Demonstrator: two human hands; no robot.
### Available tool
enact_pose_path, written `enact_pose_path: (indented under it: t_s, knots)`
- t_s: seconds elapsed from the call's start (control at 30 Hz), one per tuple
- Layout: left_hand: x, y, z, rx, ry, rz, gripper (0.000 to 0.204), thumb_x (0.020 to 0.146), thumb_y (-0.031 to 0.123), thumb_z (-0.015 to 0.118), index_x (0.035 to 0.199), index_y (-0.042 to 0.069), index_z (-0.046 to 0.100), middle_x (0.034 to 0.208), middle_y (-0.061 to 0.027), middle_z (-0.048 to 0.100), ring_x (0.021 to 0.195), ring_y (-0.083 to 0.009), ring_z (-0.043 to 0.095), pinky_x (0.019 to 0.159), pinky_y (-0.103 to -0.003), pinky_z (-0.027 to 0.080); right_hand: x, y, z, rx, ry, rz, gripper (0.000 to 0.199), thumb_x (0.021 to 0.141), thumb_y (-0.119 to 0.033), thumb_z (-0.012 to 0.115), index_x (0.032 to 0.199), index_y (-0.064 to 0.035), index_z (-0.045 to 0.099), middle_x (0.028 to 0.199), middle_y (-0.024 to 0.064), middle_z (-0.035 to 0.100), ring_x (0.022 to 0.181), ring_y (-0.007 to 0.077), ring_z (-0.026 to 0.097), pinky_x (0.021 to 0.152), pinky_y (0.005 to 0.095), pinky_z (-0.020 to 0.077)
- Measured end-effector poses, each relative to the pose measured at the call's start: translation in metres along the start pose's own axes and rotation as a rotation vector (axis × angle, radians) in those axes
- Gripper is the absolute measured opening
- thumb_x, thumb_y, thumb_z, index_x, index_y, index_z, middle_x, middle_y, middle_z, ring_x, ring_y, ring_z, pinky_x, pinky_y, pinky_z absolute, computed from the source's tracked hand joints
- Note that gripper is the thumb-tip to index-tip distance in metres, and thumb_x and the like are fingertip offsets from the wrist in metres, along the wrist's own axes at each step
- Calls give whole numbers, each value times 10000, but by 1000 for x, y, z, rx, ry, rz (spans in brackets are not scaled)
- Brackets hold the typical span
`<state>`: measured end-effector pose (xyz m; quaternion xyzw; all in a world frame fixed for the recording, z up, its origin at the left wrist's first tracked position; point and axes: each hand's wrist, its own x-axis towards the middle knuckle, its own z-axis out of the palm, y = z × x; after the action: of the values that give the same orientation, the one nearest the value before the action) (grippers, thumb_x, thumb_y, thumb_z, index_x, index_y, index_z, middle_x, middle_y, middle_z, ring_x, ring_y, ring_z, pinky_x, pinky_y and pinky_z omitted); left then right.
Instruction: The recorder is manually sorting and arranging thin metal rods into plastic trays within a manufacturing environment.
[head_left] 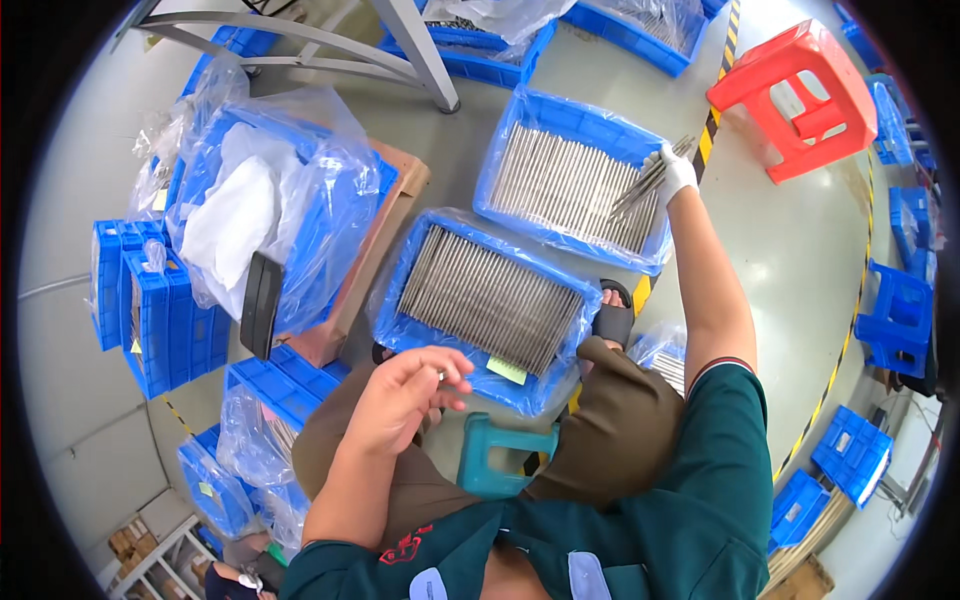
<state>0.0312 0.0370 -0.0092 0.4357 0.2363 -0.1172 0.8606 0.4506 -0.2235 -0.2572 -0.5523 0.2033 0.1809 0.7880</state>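
In a white glove, my right hand [677, 172] grips a small bunch of thin metal rods [640, 187] over the right side of the farther blue crate [575, 105]. A row of similar rods [560, 175] lies side by side in that plastic-lined crate. My left hand [405, 395] is bare and held above my lap, its fingers curled in toward the thumb. A small shiny spot shows at its fingers; I cannot make out what it is. Just beyond it stands the nearer lined crate [400, 330], holding a row of darker rods [490, 295] and a yellow-green paper slip [507, 370].
To the left, a blue crate with plastic film and white cloth [235, 215] rests on a wooden pallet [405, 180], a black device [261, 305] near its edge. A red stool [800, 100] stands at the far right, a teal stool [505, 455] between my legs. Metal table legs [420, 50] stand beyond.
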Motion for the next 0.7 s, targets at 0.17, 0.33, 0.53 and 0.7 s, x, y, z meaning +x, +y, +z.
enact_pose_path:
  t_s: [0.17,0.33,0.53,0.7]
  knots:
    - [9,-3,-1,-29,27,-2,248,908,230,565,949,-12,591,1080,-146,547,911,-191,597,770,-325,523,33,52,-6,-139,-1,146,151,910,-229,558,876,-90,512,698,47,563,614,197,577,566,349,497]
    - [17,-7,-3,-21,48,-8,287,896,262,582,955,-19,594,1074,-156,549,909,-202,601,780,-336,517,36,112,6,-501,-56,280,141,859,-226,585,915,-100,555,720,46,599,640,195,591,525,380,425]
    - [29,-10,3,-39,40,-23,295,883,265,597,948,-23,598,1065,-168,552,902,-208,600,779,-336,506,66,139,-12,-947,179,141,370,768,-298,657,1021,-31,622,889,142,653,795,301,616,710,430,481]
    - [25,-9,5,-26,53,-16,298,881,265,598,947,-26,600,1061,-172,555,888,-211,598,772,-336,501,13,110,12,-1337,278,139,454,739,-373,589,1030,-27,627,1093,224,608,1033,350,587,885,390,463]
